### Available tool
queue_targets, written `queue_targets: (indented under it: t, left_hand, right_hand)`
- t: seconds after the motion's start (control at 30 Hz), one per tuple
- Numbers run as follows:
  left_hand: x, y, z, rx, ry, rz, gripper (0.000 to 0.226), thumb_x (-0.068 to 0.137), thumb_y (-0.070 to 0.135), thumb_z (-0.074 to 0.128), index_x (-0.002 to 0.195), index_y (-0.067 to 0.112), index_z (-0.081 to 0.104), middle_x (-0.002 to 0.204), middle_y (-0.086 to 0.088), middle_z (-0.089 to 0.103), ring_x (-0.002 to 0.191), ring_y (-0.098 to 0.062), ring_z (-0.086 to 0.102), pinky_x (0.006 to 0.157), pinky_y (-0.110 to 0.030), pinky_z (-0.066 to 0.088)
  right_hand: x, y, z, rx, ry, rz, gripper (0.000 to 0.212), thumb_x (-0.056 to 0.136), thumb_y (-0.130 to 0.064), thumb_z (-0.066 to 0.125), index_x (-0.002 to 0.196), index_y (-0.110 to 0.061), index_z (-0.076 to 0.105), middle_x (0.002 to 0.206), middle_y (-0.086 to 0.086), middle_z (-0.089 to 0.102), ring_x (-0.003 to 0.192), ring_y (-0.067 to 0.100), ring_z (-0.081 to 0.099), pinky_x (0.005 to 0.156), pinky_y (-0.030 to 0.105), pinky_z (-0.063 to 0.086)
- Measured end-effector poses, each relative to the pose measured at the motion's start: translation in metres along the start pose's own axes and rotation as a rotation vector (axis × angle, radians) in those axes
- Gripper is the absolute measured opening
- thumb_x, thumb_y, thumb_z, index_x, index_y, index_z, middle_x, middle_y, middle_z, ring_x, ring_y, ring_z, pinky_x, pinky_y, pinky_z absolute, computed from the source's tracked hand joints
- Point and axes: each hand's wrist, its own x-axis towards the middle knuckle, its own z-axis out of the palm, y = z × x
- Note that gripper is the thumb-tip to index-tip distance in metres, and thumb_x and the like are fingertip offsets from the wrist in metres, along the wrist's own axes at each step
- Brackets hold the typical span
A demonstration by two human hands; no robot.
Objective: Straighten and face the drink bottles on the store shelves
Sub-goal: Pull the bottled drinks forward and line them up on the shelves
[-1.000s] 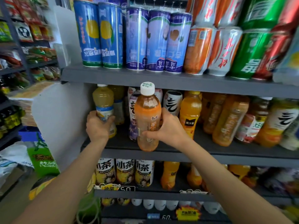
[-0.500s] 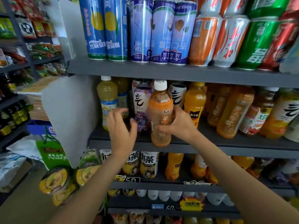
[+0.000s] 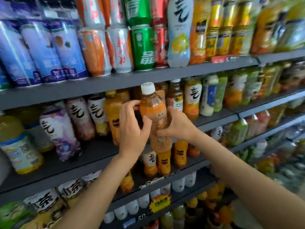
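Bottle: an orange drink bottle (image 3: 153,113) with a white cap sits at the centre of the frame, held out in front of the middle shelf (image 3: 92,156) rather than standing on it.
Long axis: near upright, cap leaning slightly toward the upper left of the frame, base hidden behind the hands.
Label: faces the camera, with orange writing showing on the lower body.
Right hand (image 3: 179,125): its grip is wrapped round the bottle's lower half from the right, thumb across the front, carrying the weight.
Left hand (image 3: 132,128): its grip is loose and released, fingers spread and lightly curved, fingertips at the bottle's shoulder on the left; whether they truly touch cannot be told.
Key relation: the bottle lies between the two hands, the right one lower and bearing it, the left one higher and freer to steady the neck.
Gap on shelf: a dark space shows behind the left hand, beside the orange juice bottle (image 3: 113,116) left of centre.
Judgement: the bottle probably goes back into that space, so it must travel away from the camera and down, staying upright with the label forward.
Risk: the neighbouring bottles stand close and could be knocked.
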Motion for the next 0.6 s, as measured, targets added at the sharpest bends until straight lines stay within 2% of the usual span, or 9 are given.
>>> queue_targets:
  t: [0.07, 0.17, 0.27, 0.37, 0.47, 0.53, 0.6]
  left_hand:
    - [0.005, 0.017, 0.04, -0.002, -0.036, -0.009, 0.042, 0.081, 0.026, 0.044, 0.114, 0.003, 0.049, 0.107, 0.002, 0.043, 0.101, -0.013, 0.046, 0.089, -0.015, 0.037]
    - [0.004, 0.05, 0.114, 0.01, -0.07, -0.05, 0.039, 0.081, 0.025, 0.048, 0.114, 0.004, 0.049, 0.105, -0.001, 0.044, 0.101, -0.024, 0.05, 0.089, -0.03, 0.042]
    - [-0.005, 0.087, 0.196, 0.029, -0.098, -0.08, 0.034, 0.081, 0.011, 0.054, 0.112, -0.001, 0.05, 0.104, -0.008, 0.048, 0.101, -0.027, 0.05, 0.089, -0.021, 0.034]
    - [-0.011, 0.131, 0.274, 0.0, -0.165, -0.09, 0.034, 0.082, 0.008, 0.057, 0.114, -0.002, 0.049, 0.108, -0.015, 0.05, 0.103, -0.029, 0.05, 0.089, -0.027, 0.036]
    - [-0.004, 0.171, 0.333, -0.032, -0.251, -0.156, 0.038, 0.084, 0.005, 0.06, 0.119, 0.0, 0.047, 0.113, -0.013, 0.05, 0.103, -0.023, 0.049, 0.086, -0.016, 0.029]
    - [0.007, 0.186, 0.364, -0.066, -0.295, -0.175, 0.036, 0.086, 0.007, 0.059, 0.119, 0.002, 0.046, 0.113, -0.01, 0.05, 0.098, -0.018, 0.049, 0.081, -0.01, 0.03]
    - [0.018, 0.191, 0.39, -0.101, -0.309, -0.212, 0.031, 0.088, 0.008, 0.058, 0.116, 0.006, 0.045, 0.11, -0.004, 0.049, 0.094, -0.011, 0.047, 0.076, -0.002, 0.032]
  right_hand:
    - [-0.009, 0.032, -0.034, -0.033, 0.053, 0.045, 0.056, 0.066, -0.023, 0.083, 0.105, -0.011, 0.045, 0.098, 0.0, 0.059, 0.09, 0.016, 0.057, 0.069, 0.026, 0.047]
    - [-0.027, 0.094, -0.095, -0.028, 0.126, 0.142, 0.056, 0.066, -0.026, 0.082, 0.106, -0.009, 0.048, 0.099, 0.002, 0.059, 0.09, 0.018, 0.057, 0.071, 0.03, 0.048]
    - [-0.041, 0.164, -0.162, -0.043, 0.159, 0.241, 0.052, 0.067, -0.03, 0.082, 0.103, -0.01, 0.049, 0.093, -0.001, 0.057, 0.083, 0.014, 0.056, 0.065, 0.026, 0.047]
    - [-0.048, 0.228, -0.226, -0.009, 0.188, 0.322, 0.056, 0.067, -0.036, 0.08, 0.107, -0.008, 0.053, 0.101, 0.005, 0.061, 0.092, 0.021, 0.059, 0.075, 0.035, 0.049]
    - [-0.052, 0.27, -0.277, 0.047, 0.194, 0.372, 0.052, 0.071, -0.039, 0.078, 0.104, -0.008, 0.052, 0.095, 0.002, 0.059, 0.091, 0.019, 0.058, 0.068, 0.03, 0.047]
    - [-0.05, 0.291, -0.302, 0.08, 0.199, 0.355, 0.052, 0.071, -0.038, 0.078, 0.104, -0.009, 0.051, 0.096, 0.001, 0.059, 0.09, 0.016, 0.059, 0.066, 0.027, 0.047]
    - [-0.046, 0.308, -0.322, 0.057, 0.186, 0.342, 0.048, 0.072, -0.037, 0.077, 0.101, -0.011, 0.048, 0.09, -0.003, 0.056, 0.08, 0.008, 0.055, 0.058, 0.021, 0.041]
